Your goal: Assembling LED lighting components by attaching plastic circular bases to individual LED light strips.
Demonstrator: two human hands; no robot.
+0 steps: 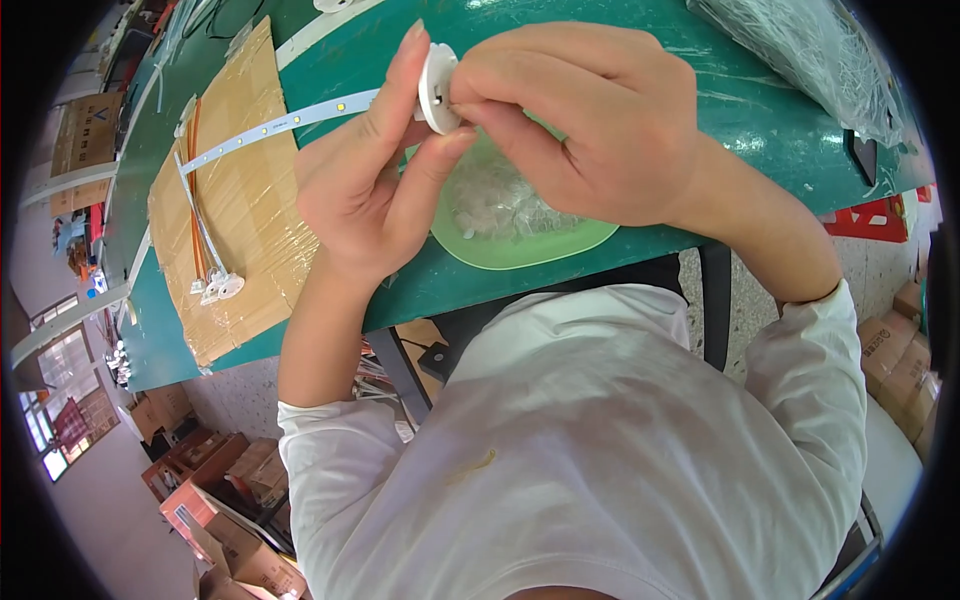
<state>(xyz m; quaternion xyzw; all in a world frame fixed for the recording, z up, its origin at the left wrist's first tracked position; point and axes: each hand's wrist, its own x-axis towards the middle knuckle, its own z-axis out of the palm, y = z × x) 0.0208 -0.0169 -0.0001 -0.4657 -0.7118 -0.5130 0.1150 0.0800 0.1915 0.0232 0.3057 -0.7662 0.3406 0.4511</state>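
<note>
My left hand point(355, 190) grips a white round plastic cap point(436, 90) by its rim, between thumb and fingers, with the disc standing on edge. Running leftward from behind that hand is a white LED strip point(275, 128) dotted with small yellow chips; whether it joins the cap is hidden. My right hand point(610, 125) is closed in a pinch against the cap's right face, and whatever sits between its fingertips is too small to make out. Below both hands stands a light green bowl point(525, 258) holding small clear pieces.
On the left lies a taped cardboard sheet point(255, 225), with orange wires point(195, 200) and white end pieces point(220, 288) on it. Clear plastic bags point(800, 60) cover the far right of the green table point(345, 55). Cardboard boxes point(245, 555) stand on the floor.
</note>
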